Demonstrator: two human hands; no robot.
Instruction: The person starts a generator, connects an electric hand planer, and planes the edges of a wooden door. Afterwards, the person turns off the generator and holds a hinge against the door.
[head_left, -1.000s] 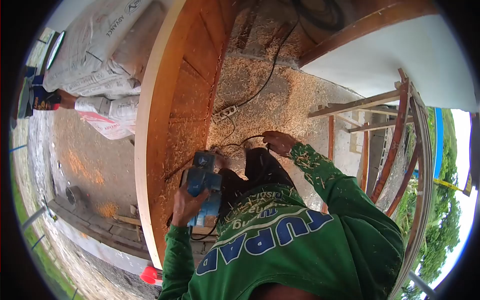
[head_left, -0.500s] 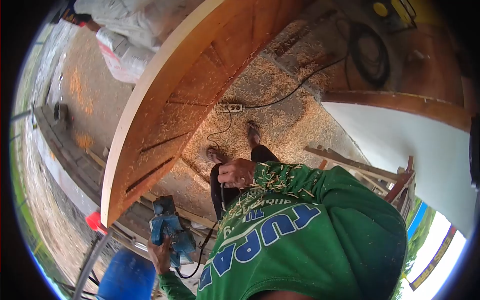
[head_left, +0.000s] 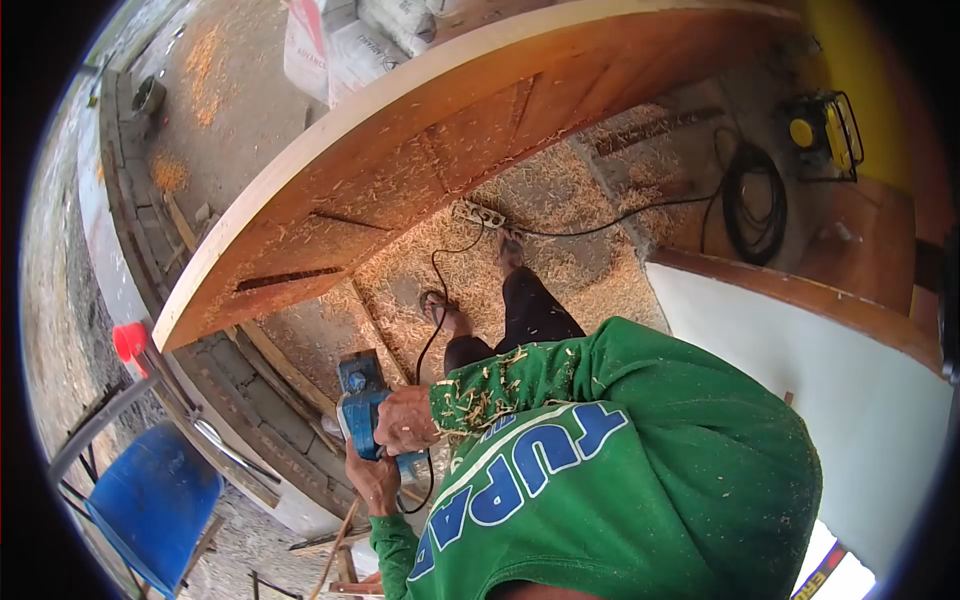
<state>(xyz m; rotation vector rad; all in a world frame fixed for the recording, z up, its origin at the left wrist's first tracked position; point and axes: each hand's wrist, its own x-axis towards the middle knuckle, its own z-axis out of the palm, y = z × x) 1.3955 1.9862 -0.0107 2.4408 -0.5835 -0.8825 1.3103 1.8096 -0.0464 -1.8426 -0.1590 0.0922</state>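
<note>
A blue electric hand planer [head_left: 362, 415] is held low in front of my green shirt, its black cord looping down beside it. My right hand [head_left: 407, 420] is closed around its upper part, with wood shavings stuck to the sleeve above. Below it, my left hand [head_left: 372, 480] grips the planer's near end, fingers partly hidden. Beyond the tool, a large brown wooden door panel [head_left: 400, 190] stands on edge, its pale planed edge facing up and shavings lying on its face. The planer is apart from the panel.
Shavings cover the floor around my feet [head_left: 512, 250]. A socket strip [head_left: 478, 214] lies there, its cable running to a black coil [head_left: 755, 205] near a yellow work light [head_left: 822, 135]. A blue chair [head_left: 155, 505] stands at left; white sacks [head_left: 365, 60] lie behind the panel.
My right hand has moved from the cord in front of my chest onto the planer. The planer has turned and come up nearer the panel's end. My view has shifted.
</note>
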